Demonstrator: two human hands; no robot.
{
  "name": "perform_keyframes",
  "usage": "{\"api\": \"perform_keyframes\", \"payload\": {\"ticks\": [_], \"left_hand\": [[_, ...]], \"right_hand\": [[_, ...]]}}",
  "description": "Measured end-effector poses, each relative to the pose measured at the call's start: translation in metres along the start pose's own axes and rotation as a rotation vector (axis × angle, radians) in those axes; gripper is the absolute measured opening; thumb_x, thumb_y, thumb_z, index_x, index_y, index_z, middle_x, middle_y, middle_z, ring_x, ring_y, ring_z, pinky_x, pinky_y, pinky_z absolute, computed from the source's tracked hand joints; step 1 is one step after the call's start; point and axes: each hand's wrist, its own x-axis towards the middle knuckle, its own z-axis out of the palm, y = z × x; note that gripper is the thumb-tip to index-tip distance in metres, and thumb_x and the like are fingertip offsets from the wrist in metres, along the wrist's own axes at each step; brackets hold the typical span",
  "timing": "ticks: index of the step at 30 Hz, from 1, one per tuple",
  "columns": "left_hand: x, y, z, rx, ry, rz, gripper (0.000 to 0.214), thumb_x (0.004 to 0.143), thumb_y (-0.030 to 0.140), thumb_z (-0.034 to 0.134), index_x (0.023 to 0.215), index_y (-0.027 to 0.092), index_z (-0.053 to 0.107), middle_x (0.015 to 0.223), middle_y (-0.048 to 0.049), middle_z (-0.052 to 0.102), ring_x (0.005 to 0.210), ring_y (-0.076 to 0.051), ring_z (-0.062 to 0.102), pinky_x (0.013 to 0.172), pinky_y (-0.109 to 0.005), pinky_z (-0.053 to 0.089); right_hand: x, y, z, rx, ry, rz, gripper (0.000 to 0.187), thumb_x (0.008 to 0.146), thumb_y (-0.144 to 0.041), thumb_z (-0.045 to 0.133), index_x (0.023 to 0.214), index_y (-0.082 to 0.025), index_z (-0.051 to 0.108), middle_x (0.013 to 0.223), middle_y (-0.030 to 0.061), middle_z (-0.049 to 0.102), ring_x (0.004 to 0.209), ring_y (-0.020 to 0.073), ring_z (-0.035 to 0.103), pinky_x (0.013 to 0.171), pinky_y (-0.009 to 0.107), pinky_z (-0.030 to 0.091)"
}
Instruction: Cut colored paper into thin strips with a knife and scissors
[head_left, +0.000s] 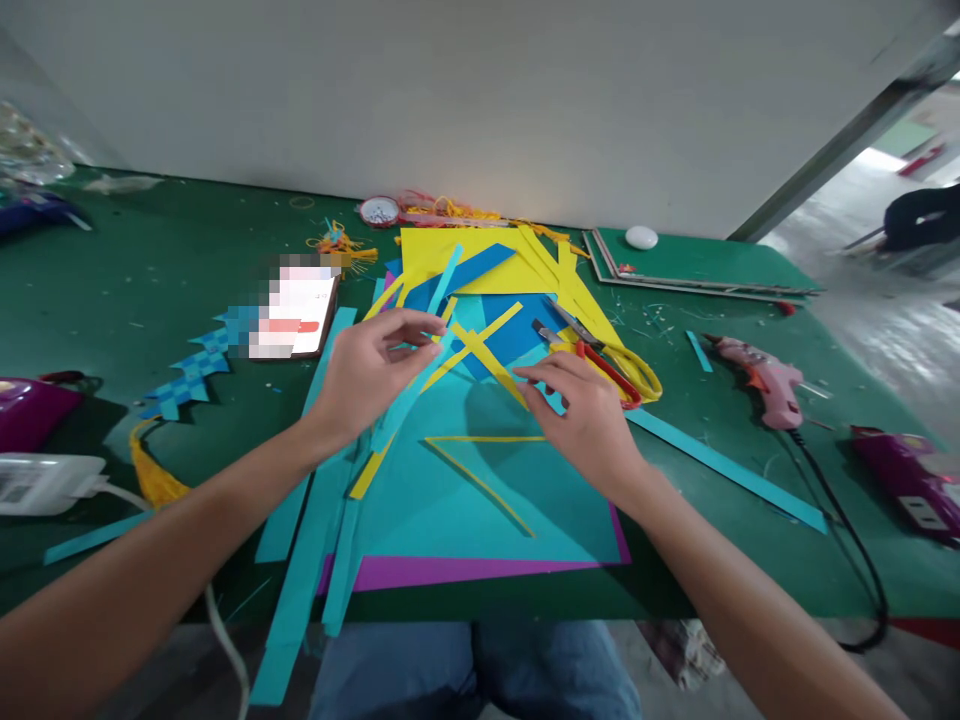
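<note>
Yellow paper strips cross in an X above a turquoise sheet, with a turquoise paper strip slanting beside them. At the upper end of that turquoise strip, the thumb and fingers of my left hand are pinched together on it. My right hand pinches the lower right end of one yellow strip. Under my hands, a thin bent yellow strip lies in a V on the sheet. Scissors with yellow and red handles rest just behind my right hand.
Long turquoise strips overhang the front edge at left. A phone and a woven blue piece with a yellow tassel lie left. Yellow sheets are behind. A pink glue gun with a black cord is right.
</note>
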Motion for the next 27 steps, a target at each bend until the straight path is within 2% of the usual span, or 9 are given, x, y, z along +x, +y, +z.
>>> {"api": "perform_keyframes", "payload": {"ticks": [4,6,8,11,13,15,20,27], "left_hand": [[-0.005,0.007,0.004,-0.247,-0.008,-0.021,0.026,0.079,0.025,0.073,0.105,0.019,0.069,0.106,-0.0079,0.07,0.083,-0.018,0.065,0.054,-0.024,0.057],[-0.008,0.01,0.005,-0.345,-0.023,0.013,0.027,0.078,0.024,0.075,0.105,0.022,0.07,0.107,-0.0073,0.069,0.084,-0.019,0.065,0.051,-0.024,0.056],[-0.012,0.012,0.005,-0.395,-0.075,0.034,0.026,0.078,0.021,0.075,0.103,0.025,0.07,0.106,-0.0056,0.069,0.084,-0.019,0.065,0.05,-0.023,0.056],[-0.018,0.017,0.006,-0.439,-0.232,0.029,0.027,0.077,0.019,0.076,0.103,0.025,0.069,0.106,-0.0048,0.069,0.081,-0.017,0.065,0.051,-0.022,0.057],[-0.021,0.019,0.008,-0.447,-0.349,-0.023,0.032,0.077,0.02,0.077,0.107,0.023,0.067,0.108,-0.0056,0.067,0.081,-0.015,0.065,0.053,-0.022,0.058],[-0.023,0.021,0.009,-0.45,-0.429,-0.069,0.038,0.077,0.019,0.076,0.112,0.023,0.063,0.113,-0.0066,0.064,0.08,-0.014,0.065,0.054,-0.021,0.059],[-0.026,0.023,0.011,-0.421,-0.483,-0.064,0.048,0.077,0.018,0.076,0.12,0.024,0.058,0.108,-0.0053,0.058,0.078,-0.013,0.064,0.052,-0.018,0.056],[-0.026,0.02,0.013,-0.389,-0.578,-0.114,0.054,0.078,0.024,0.077,0.127,0.023,0.055,0.098,-0.0042,0.063,0.078,-0.014,0.066,0.056,-0.019,0.056]], "right_hand": [[0.001,-0.002,0.002,0.043,-0.069,0.058,0.022,0.09,-0.027,0.062,0.106,-0.015,0.072,0.095,0.0092,0.07,0.087,0.0212,0.063,0.079,0.036,0.05],[0.001,-0.005,0.001,0.087,-0.085,0.074,0.023,0.09,-0.029,0.062,0.104,-0.014,0.072,0.093,0.009,0.069,0.085,0.0205,0.062,0.078,0.035,0.049],[0.002,-0.009,-0.002,0.253,-0.099,0.125,0.027,0.092,-0.036,0.059,0.1,-0.015,0.073,0.089,0.0075,0.069,0.08,0.0175,0.061,0.072,0.032,0.048],[0.005,-0.014,-0.009,0.63,-0.164,0.265,0.038,0.093,-0.05,0.054,0.094,-0.018,0.073,0.085,0.0047,0.069,0.07,0.0128,0.057,0.06,0.027,0.044],[0.006,-0.015,-0.012,0.838,-0.222,0.34,0.036,0.09,-0.052,0.058,0.089,-0.019,0.073,0.08,0.0023,0.067,0.064,0.0103,0.053,0.056,0.025,0.041],[0.006,-0.016,-0.013,0.956,-0.256,0.385,0.029,0.085,-0.048,0.067,0.084,-0.019,0.072,0.073,-0.0003,0.064,0.061,0.0086,0.05,0.055,0.024,0.04],[0.007,-0.018,-0.01,1.095,-0.22,0.504,0.02,0.077,-0.037,0.077,0.076,-0.019,0.071,0.063,-0.0027,0.06,0.056,0.0079,0.048,0.051,0.023,0.036],[0.005,-0.019,-0.01,1.163,-0.228,0.511,0.018,0.078,-0.035,0.077,0.073,-0.019,0.07,0.061,-0.0034,0.06,0.055,0.0068,0.046,0.052,0.022,0.036]]}}
